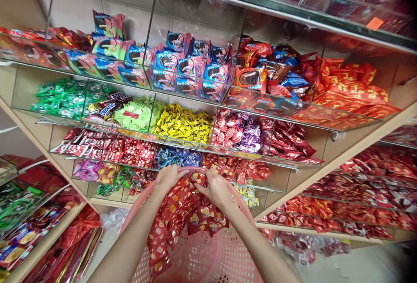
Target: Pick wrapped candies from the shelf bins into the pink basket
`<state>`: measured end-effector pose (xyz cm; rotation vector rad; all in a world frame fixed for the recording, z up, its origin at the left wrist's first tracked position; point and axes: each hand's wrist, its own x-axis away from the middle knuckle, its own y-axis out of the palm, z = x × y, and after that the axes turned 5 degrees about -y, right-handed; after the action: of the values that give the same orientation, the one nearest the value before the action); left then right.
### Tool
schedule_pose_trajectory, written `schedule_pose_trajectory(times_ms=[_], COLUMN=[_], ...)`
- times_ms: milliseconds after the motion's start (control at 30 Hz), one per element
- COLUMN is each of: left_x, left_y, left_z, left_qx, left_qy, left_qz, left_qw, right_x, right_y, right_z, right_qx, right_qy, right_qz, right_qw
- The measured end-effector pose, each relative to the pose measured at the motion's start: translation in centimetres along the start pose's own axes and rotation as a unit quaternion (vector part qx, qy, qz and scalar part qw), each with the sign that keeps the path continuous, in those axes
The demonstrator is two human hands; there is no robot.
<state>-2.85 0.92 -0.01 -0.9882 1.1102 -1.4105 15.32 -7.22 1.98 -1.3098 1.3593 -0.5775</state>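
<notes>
A pink perforated plastic basket [202,259] is tilted, its far rim against the lower shelves. Many small red sachets with orange fruit prints [172,207] lie inside, heaped along the far and left walls. My left hand [169,179] grips the far rim on the left, its thumb along the edge. My right hand [214,186] holds the same rim farther right, fingers over the edge and thumb inside close to the sachets. Just beyond the rim, a shelf compartment holds similar red sachets [234,166].
Clear-fronted shelves hold blue-and-pink cookie packs [185,64], yellow-wrapped sweets [183,122], green-wrapped sweets [58,97] and orange-red packets [352,81]. More red packets [358,200] fill a unit at right. A clear plastic bag [114,221] lies on the floor at left.
</notes>
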Motion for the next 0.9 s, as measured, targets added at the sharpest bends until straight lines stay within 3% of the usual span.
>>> schedule_pose_trajectory(times_ms=[300,900], left_x=[-0.1,0.1], left_y=[0.2,-0.2], left_z=[0.0,0.1], left_qx=[-0.003,0.004], left_qy=[-0.013,-0.012], left_qz=[-0.005,-0.016], left_qw=[1.0,1.0], right_x=[0.8,1.6], right_y=[3.8,3.7], right_z=[-1.3,-1.0], right_qx=[0.18,0.198], right_qy=[0.019,0.037], right_qz=[0.042,0.034], right_qw=[0.983,0.979])
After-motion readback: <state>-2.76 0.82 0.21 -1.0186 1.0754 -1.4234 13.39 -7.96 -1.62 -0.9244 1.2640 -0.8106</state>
